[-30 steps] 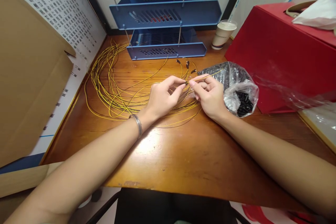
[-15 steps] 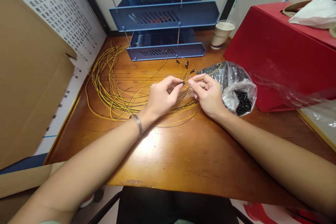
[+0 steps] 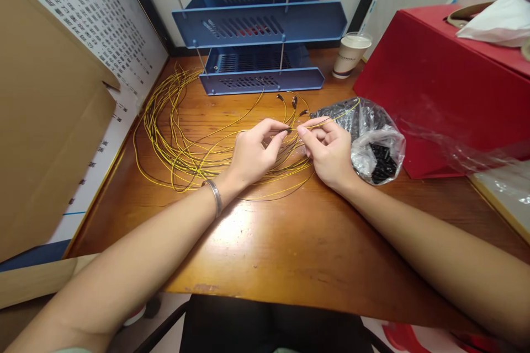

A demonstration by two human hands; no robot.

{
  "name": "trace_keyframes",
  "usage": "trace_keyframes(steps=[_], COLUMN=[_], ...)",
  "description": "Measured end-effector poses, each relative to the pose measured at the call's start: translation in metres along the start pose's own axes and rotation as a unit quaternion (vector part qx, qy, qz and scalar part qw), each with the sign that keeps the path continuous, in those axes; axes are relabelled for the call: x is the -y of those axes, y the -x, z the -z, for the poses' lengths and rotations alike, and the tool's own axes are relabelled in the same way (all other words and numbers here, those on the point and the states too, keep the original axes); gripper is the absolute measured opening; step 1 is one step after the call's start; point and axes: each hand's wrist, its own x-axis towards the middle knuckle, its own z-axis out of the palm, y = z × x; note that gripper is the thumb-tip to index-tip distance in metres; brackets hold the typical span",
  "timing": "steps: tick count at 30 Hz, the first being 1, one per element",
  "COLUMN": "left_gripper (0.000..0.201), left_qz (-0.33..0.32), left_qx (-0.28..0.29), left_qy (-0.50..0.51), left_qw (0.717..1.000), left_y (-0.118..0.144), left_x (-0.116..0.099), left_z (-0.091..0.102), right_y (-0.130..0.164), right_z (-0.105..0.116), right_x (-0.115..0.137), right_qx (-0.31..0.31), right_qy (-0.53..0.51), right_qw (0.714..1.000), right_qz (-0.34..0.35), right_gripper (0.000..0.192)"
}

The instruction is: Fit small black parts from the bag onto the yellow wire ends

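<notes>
Pinching at the centre of the brown wooden worktop (image 3: 290, 242), the left hand (image 3: 252, 154) grips a small black cap (image 3: 289, 130) between thumb and forefinger, fingertips facing right. Right hand (image 3: 329, 149) is clenched on the end of a thin yellow wire (image 3: 331, 119), fingertips facing left, just beside the cap, tip to tip. Wire's long axis runs up-right from the right hand over the clear plastic bag of black caps (image 3: 375, 146), which sits just right of that hand. Loose bundle of yellow wires (image 3: 174, 132) lies under and left of the left hand. Blue plastic stacked tray (image 3: 259, 25) stands well behind.
</notes>
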Motion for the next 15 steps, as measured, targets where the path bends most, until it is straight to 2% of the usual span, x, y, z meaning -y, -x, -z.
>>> trace_keyframes(steps=[9,15], left_gripper=[0.014,0.013], left_qz=[-0.002,0.003], left_qx=[0.024,-0.001], left_qy=[0.079,0.040], left_qw=[0.997,0.999], left_y=[0.0014,0.0001], left_x=[-0.0066,-0.0020], left_z=[-0.0014,-0.0016], right_y=[-0.0003,0.0008], right_z=[-0.0014,-0.0010], right_x=[0.0008,0.0004], right_qx=[0.011,-0.007], right_qy=[0.011,0.008], right_qw=[1.000,1.000], right_qz=[0.002,0.009], right_gripper=[0.020,0.017])
